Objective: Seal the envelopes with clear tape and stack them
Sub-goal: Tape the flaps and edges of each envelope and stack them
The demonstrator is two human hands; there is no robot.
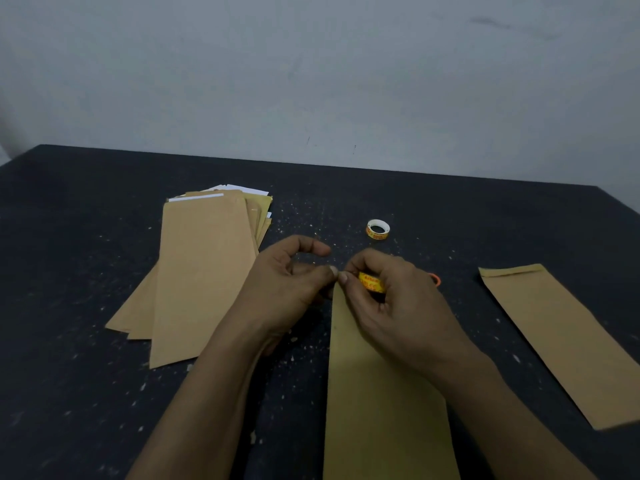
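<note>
The table (86, 188) is a dark, almost black top, peppered with little white flecks (298, 209). They're thickest just past the fingers (311, 249), and there are more on the near side of them too. Just right of the fingers there's a small orange band (435, 279) lying on the top. It's only partly showing, so can't tell if it's a full loop. Way beyond the fingers a plain pale grey wall (311, 71) meets the table's far edge. It's got a dark smudge (491, 23) high up to the right and a couple of tiny marks (308, 140) low down.
</note>
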